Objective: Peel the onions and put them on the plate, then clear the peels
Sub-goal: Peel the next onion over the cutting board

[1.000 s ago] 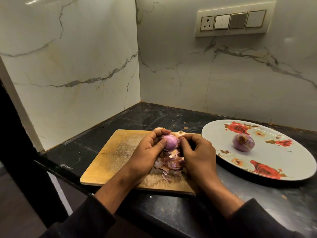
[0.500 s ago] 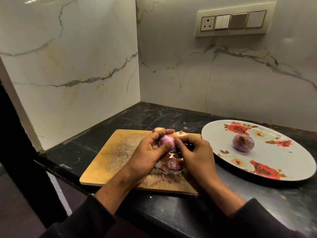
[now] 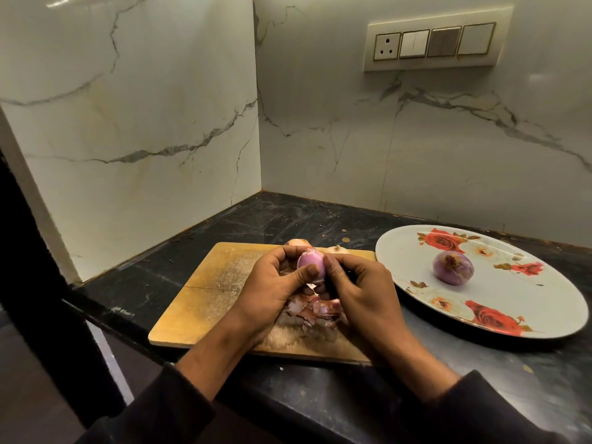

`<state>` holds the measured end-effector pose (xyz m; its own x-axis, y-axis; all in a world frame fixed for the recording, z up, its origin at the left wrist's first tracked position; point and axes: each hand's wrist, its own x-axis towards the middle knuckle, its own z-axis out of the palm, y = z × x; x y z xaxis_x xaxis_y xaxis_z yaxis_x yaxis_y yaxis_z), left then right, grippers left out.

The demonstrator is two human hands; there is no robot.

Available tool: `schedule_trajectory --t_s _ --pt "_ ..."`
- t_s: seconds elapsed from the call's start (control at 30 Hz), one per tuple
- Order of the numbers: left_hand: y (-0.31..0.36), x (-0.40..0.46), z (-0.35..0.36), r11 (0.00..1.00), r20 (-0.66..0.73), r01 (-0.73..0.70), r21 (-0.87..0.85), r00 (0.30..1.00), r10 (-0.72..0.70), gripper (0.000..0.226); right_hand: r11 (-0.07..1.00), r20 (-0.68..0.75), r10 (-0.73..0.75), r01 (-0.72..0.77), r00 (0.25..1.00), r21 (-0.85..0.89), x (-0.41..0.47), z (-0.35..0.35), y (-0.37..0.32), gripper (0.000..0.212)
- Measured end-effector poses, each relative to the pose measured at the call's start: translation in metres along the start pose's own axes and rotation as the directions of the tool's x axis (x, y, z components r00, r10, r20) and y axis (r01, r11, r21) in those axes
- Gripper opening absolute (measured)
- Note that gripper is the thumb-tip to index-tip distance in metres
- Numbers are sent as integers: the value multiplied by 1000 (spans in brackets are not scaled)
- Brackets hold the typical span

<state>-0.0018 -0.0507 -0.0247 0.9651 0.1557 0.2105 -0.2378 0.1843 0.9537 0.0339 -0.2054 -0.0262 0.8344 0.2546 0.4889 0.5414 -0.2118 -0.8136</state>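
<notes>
Rotated a little since half a second back: onion [image 3: 310, 265] now showing more bare purple flesh between the thumbs, same spot above the board. Both hands wrapped on it — left hand [image 3: 275, 291] cupping from the side with thumb laid across the front, right hand [image 3: 358, 291] curled in against the other side, fingertips tucked underneath, probably picking at a flap of skin; exact pinch hidden. Held in the air just over the cutting board [image 3: 211, 293], not resting on it.

Handling, as a guess: small, light, firm bulb, smooth and likely a bit slick once bare; outer skin thin, papery, tears in scraps. Best taken round the middle with one hand, skin lifted from the root or tip end with the other. No crushing risk, but easy to let slip.

Peels [image 3: 315, 310] heaped on the board right under the hands, pinkish, curled, flaky. Two more onions [image 3: 298, 242] peeking behind the fingers at the far board edge, pale and seemingly unpeeled. Peeled onion [image 3: 452, 267] sitting near the middle of the plate [image 3: 544, 302], glossy purple, round. Plate oval, white, rose print, smooth glaze. Board wooden, worn, yellowish, scratched. Table [image 3: 320, 219] dark stone, scuffed. Marble-look walls behind.
</notes>
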Motion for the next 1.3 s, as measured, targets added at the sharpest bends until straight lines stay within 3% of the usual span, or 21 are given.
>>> schedule_trajectory --t_s 0.5,0.77,0.9,1.1,1.3 --pt "2 -3 2 999 35 -17 27 999 16 37 983 0 -59 58 998 -173 2 -2 1 20" --pt "4 -4 2 1000 72 -18 25 997 16 41 992 -61 -64 56 996 -117 2 1 1 15" --pt "5 -5 4 999 75 -31 11 997 30 40 987 -132 -118 102 984 -125 0 3 -5 27" --pt "4 -4 3 998 95 -16 -58 995 22 41 994 -160 -82 70 984 -82 -1 3 -2 17" --pt "4 -4 3 996 123 36 -78 992 -26 37 996 -160 -84 76 983 -56 -1 3 -3 23"
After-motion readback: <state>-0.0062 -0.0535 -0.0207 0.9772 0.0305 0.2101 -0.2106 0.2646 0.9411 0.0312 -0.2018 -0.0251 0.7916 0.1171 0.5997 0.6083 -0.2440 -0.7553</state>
